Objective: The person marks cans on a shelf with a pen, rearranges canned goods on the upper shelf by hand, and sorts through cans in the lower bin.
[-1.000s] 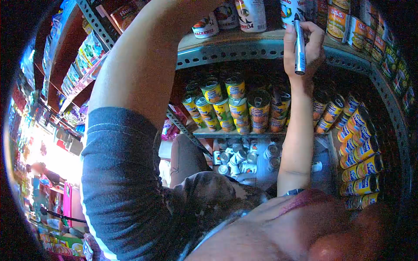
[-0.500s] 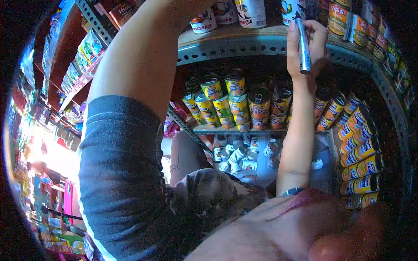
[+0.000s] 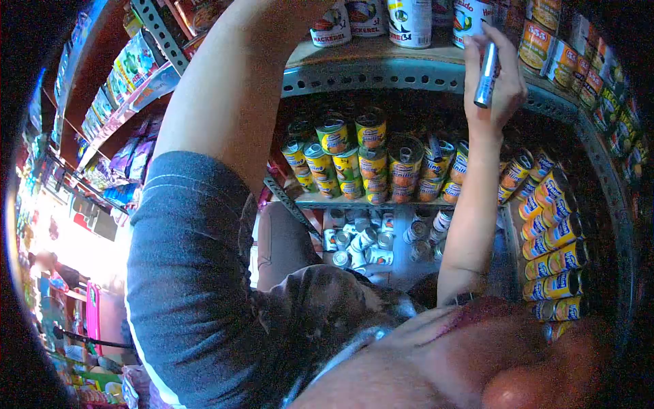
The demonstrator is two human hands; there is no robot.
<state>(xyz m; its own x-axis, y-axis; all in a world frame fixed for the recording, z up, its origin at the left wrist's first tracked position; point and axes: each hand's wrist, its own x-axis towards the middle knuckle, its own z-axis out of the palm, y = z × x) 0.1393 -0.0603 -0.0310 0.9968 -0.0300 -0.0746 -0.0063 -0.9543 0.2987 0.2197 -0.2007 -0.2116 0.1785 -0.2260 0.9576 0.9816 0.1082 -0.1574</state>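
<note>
My right hand (image 3: 503,92) is closed around a silver marker pen (image 3: 486,76), its fingers near the top shelf. Just behind it stands a white mackerel can (image 3: 470,19). To the left along that shelf are another white can (image 3: 411,24) and further mackerel cans (image 3: 332,28), some with black handwritten numbers. My left arm (image 3: 225,88) reaches up past the top edge of the view, so the left hand is out of sight.
The metal shelf edge (image 3: 375,75) curves across the top. Yellow cans (image 3: 371,129) are stacked on the shelf below, with more yellow cans (image 3: 555,255) at the right. White cans (image 3: 364,238) lie lower down. Packaged goods (image 3: 133,68) line the left shelves.
The view has shifted slightly. My right hand with the marker has moved a little to the right, and the pen's black tip no longer shows clearly against the can.
</note>
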